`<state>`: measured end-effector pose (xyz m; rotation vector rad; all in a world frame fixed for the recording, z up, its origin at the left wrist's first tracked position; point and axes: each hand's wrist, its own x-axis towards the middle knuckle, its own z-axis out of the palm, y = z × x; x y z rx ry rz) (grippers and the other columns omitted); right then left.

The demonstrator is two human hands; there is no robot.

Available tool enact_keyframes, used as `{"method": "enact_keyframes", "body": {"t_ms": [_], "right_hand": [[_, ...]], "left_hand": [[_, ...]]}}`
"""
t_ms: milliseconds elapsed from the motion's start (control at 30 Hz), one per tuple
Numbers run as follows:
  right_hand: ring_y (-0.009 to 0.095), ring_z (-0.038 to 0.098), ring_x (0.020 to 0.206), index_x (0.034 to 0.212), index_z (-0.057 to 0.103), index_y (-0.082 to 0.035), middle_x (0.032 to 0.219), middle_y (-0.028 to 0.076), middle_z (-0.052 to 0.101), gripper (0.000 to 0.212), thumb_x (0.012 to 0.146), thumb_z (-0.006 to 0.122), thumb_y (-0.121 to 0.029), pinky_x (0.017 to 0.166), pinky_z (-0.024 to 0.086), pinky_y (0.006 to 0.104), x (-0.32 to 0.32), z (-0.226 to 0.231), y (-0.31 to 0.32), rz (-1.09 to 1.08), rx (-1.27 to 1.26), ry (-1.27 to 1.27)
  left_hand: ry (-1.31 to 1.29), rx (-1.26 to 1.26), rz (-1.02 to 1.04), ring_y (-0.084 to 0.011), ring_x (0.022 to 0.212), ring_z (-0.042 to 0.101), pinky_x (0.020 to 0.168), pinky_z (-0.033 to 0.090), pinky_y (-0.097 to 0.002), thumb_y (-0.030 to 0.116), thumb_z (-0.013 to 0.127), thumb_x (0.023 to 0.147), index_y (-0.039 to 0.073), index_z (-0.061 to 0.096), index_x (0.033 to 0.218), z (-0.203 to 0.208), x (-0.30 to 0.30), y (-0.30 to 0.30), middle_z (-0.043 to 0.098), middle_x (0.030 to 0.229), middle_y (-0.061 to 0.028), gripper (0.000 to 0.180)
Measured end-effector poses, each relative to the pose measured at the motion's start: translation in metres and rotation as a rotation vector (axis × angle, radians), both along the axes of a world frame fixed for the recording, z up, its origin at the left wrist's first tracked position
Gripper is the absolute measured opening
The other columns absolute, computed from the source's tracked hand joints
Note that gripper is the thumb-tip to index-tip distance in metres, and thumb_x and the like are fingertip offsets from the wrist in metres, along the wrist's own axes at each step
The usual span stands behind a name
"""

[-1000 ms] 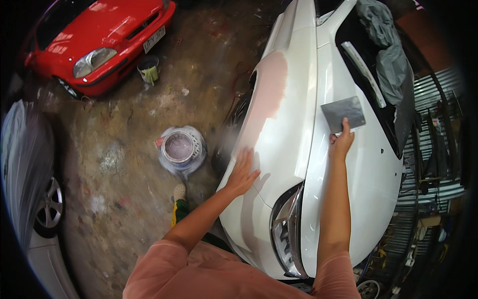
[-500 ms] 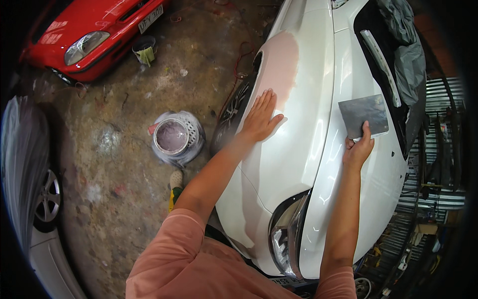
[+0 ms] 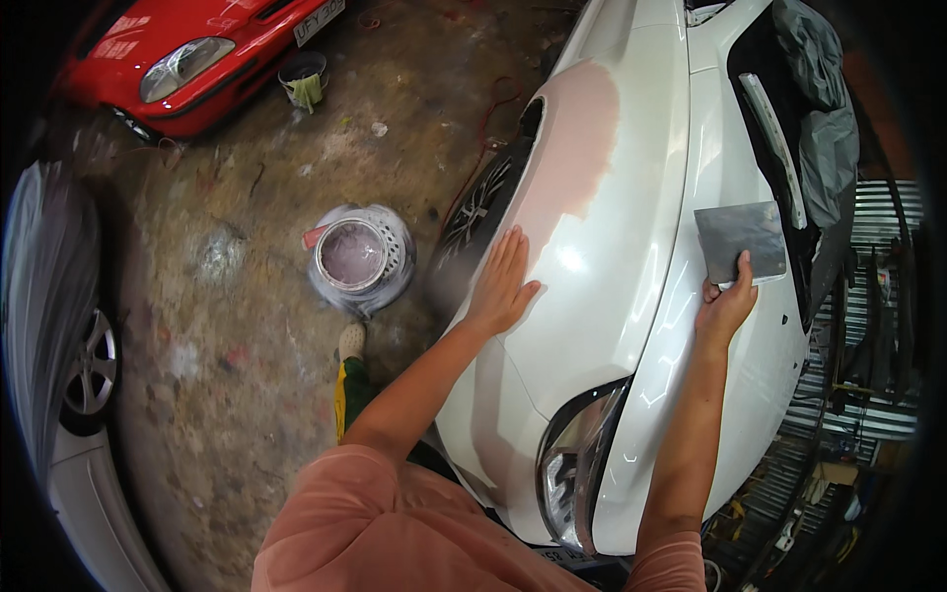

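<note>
One white car [image 3: 602, 326], one pink patch [image 3: 567, 148], one grey sheet [image 3: 742, 235].
The left hand [image 3: 501, 288] lies flat, fingers stretched out, at the patch's near end; the right hand [image 3: 728, 304] grips the square sheet over the hood [image 3: 671, 365]. One tub [image 3: 383, 264] of pinkish liquid and one bucket [image 3: 287, 83] with one green cloth [image 3: 308, 92] stand on the floor [image 3: 217, 414]; leftward are two more cars, one red car [image 3: 187, 25] and one silver car [image 3: 94, 493].

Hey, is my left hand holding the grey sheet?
No, your right hand holds the grey sheet, while your left hand lies open on the white car.
</note>
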<state>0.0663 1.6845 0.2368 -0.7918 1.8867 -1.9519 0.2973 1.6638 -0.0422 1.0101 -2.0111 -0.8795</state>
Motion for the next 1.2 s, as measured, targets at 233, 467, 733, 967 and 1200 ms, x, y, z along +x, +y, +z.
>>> {"method": "enact_keyframes", "body": {"t_ms": [233, 467, 733, 967, 1200], "right_hand": [[0.01, 0.039, 0.046, 0.089, 0.059, -0.006, 0.075, 0.003, 0.058, 0.026, 0.098, 0.064, -0.03, 0.042, 0.028, 0.0256, 0.002, -0.001, 0.001, -0.057, -0.007, 0.024], [0.01, 0.038, 0.046, 0.087, 0.059, -0.006, 0.074, 0.003, 0.058, 0.028, 0.098, 0.064, -0.031, 0.042, 0.028, 0.0256, 0.002, -0.001, -0.002, -0.019, 0.014, 0.038], [0.011, 0.038, 0.045, 0.085, 0.059, -0.006, 0.072, 0.004, 0.057, 0.029, 0.098, 0.065, -0.032, 0.042, 0.028, 0.0257, 0.0, -0.001, 0.003, -0.036, 0.016, 0.029], [0.011, 0.039, 0.047, 0.092, 0.059, -0.007, 0.075, 0.004, 0.058, 0.026, 0.098, 0.064, -0.031, 0.042, 0.029, 0.0259, 0.0, -0.002, 0.0, -0.024, 0.008, 0.027], [0.01, 0.039, 0.047, 0.094, 0.059, -0.007, 0.076, 0.002, 0.057, 0.025, 0.098, 0.064, -0.031, 0.043, 0.03, 0.0257, 0.003, 0.001, -0.003, -0.007, 0.001, 0.025]], "left_hand": [[0.086, 0.081, -0.004, -0.0451, 0.154, 0.01, 0.126, 0.01, -0.0504, 0.028, 0.057, 0.098, -0.011, 0.015, 0.156, -0.012, 0.033, 0.068, 0.012, 0.164, -0.0313, 0.082], [0.01, 0.189, -0.054, -0.0474, 0.153, 0.01, 0.125, 0.01, -0.0526, 0.035, 0.056, 0.099, -0.012, 0.014, 0.156, -0.028, 0.051, 0.121, 0.011, 0.164, -0.0332, 0.085], [0.09, 0.148, -0.103, -0.0489, 0.153, 0.01, 0.125, 0.009, -0.0535, 0.038, 0.053, 0.1, -0.013, 0.015, 0.155, -0.016, 0.05, 0.119, 0.011, 0.163, -0.0347, 0.084], [0.101, -0.145, -0.143, -0.0456, 0.153, 0.015, 0.124, 0.011, -0.0543, 0.044, 0.05, 0.103, -0.013, 0.026, 0.152, 0.049, -0.013, 0.001, 0.02, 0.161, -0.0326, 0.079], [0.118, -0.184, -0.133, -0.0415, 0.153, 0.017, 0.125, 0.014, -0.051, 0.047, 0.049, 0.102, -0.011, 0.03, 0.151, 0.087, -0.054, -0.049, 0.024, 0.161, -0.0302, 0.078]]}}
